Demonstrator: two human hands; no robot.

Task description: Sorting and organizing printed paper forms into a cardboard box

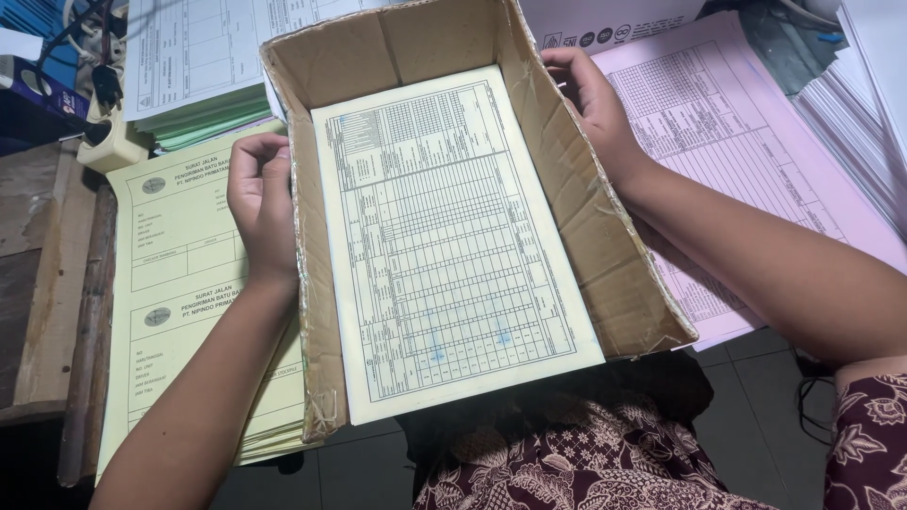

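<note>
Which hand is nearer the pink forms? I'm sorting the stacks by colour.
Right. The right hand grips the cardboard box's right wall, directly beside the pink forms. The left hand holds the opposite wall, over the yellow forms.

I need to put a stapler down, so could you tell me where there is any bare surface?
Little is bare: the wooden bench left of the yellow forms, and dark floor tiles below the pink sheets. The cardboard box between both hands is full.
</note>
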